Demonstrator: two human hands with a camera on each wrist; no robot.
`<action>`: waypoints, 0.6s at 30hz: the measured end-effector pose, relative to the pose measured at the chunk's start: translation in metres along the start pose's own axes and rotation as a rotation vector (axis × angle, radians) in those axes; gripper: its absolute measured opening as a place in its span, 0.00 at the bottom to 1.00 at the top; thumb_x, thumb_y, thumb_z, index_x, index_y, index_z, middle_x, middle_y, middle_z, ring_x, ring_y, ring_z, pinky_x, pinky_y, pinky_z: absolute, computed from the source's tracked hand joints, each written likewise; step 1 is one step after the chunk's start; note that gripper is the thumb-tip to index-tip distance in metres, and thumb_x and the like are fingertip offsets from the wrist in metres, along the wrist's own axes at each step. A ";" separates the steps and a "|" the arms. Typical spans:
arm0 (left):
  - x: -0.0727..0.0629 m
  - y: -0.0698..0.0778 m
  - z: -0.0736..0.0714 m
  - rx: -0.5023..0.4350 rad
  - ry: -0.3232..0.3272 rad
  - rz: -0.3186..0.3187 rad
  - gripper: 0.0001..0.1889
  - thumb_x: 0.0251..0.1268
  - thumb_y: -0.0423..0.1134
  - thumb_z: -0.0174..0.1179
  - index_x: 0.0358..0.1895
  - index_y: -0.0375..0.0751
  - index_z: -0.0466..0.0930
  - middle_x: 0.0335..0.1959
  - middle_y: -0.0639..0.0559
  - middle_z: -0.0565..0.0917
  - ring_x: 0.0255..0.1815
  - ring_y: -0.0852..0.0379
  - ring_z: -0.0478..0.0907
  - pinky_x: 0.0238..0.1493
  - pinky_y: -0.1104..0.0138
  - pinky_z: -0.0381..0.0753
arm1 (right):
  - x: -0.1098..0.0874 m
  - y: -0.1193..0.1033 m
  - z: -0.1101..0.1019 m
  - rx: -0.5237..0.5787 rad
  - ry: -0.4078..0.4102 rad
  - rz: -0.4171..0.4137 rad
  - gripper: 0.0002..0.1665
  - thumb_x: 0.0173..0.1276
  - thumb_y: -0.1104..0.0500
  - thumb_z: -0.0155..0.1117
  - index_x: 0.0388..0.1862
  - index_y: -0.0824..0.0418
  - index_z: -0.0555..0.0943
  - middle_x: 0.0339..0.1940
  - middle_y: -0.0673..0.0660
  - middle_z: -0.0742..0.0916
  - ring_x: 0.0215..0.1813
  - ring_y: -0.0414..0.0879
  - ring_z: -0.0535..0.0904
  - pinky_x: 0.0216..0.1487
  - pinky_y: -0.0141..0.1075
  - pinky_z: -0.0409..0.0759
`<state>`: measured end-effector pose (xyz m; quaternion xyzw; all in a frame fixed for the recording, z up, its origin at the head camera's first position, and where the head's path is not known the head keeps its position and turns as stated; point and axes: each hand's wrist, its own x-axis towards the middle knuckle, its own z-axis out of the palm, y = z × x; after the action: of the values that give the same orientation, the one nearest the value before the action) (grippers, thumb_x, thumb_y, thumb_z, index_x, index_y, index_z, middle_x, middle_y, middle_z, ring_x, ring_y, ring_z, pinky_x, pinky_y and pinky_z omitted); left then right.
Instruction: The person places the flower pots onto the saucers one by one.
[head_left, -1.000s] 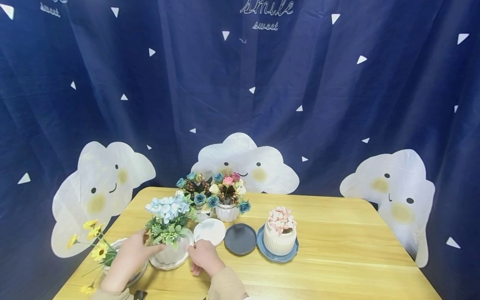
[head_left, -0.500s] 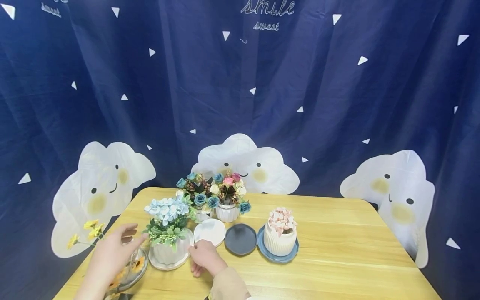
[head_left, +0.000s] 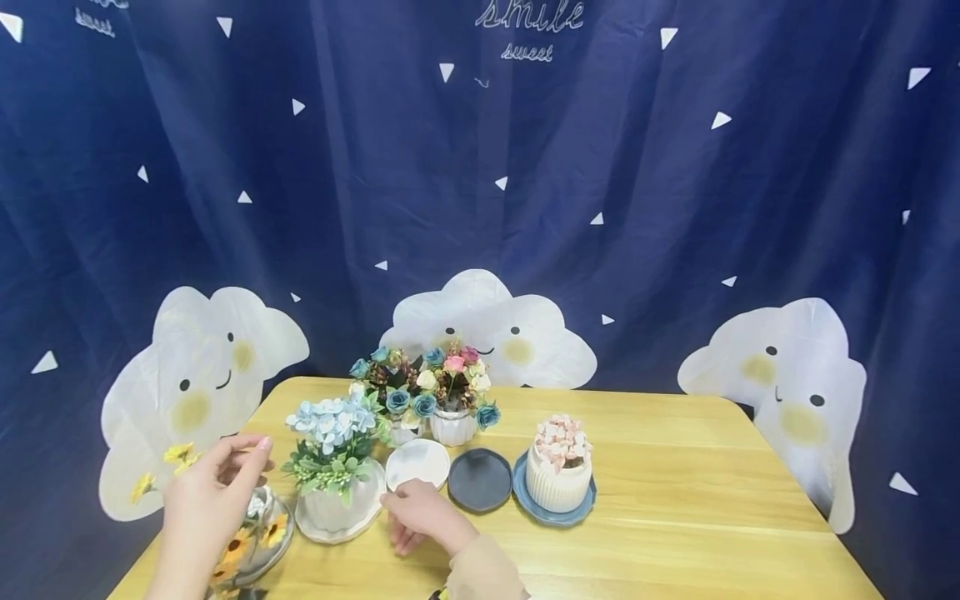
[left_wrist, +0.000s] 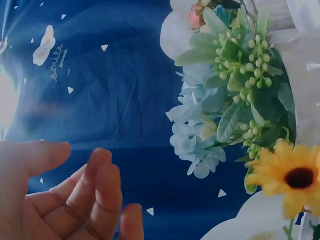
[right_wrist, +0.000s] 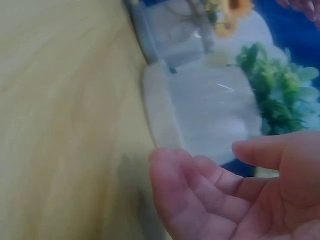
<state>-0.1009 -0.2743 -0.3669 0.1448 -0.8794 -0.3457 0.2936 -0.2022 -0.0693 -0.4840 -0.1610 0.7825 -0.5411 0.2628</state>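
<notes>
Raised over the left side, my left hand (head_left: 210, 500) holds nothing; its fingers are loosely bent, with the thumb apart from them in the left wrist view. Beneath and behind it are yellow daisy-like flowers (head_left: 275, 530) in a pot mostly hidden by the hand, standing on a greyish saucer (head_left: 282, 546). To its right, blue hydrangeas with green leaves (head_left: 333, 423) fill a white pot (head_left: 324, 510) on a white scalloped saucer (head_left: 371, 504). My right hand (head_left: 425, 514) is beside that saucer's right edge, fingertips right at the rim and thumb apart (right_wrist: 255, 152).
A white plate (head_left: 417, 464) and a black plate (head_left: 481, 479) lie mid-table. Further right, a ribbed cream pot of pink flowers (head_left: 558, 483) stands on a blue saucer (head_left: 553, 520). Two small pots of roses (head_left: 453, 427) stand behind. A dark blue curtain (head_left: 480, 208) hangs beyond the table.
My left hand has come off the hydrangea pot and moved left and up, over the yellow flowers. The right hand stays by the saucer, shifted slightly right.
</notes>
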 end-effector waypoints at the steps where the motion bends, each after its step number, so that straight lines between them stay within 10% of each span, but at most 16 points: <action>1: -0.001 0.000 0.001 -0.006 0.005 0.011 0.15 0.69 0.49 0.58 0.46 0.41 0.83 0.27 0.49 0.89 0.20 0.74 0.78 0.24 0.84 0.74 | -0.002 -0.001 -0.004 -0.015 0.001 -0.011 0.23 0.73 0.52 0.54 0.25 0.70 0.76 0.14 0.61 0.81 0.14 0.52 0.80 0.18 0.43 0.83; 18: 0.003 0.031 0.009 -0.183 0.109 0.114 0.07 0.66 0.41 0.62 0.36 0.41 0.85 0.15 0.63 0.81 0.18 0.73 0.77 0.28 0.85 0.74 | -0.036 -0.016 -0.062 -0.154 0.177 -0.131 0.24 0.73 0.50 0.54 0.28 0.70 0.77 0.14 0.60 0.82 0.14 0.46 0.79 0.19 0.41 0.84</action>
<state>-0.1103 -0.2486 -0.3489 0.0858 -0.8337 -0.3988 0.3722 -0.2104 -0.0082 -0.4436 -0.1830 0.8296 -0.5077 0.1436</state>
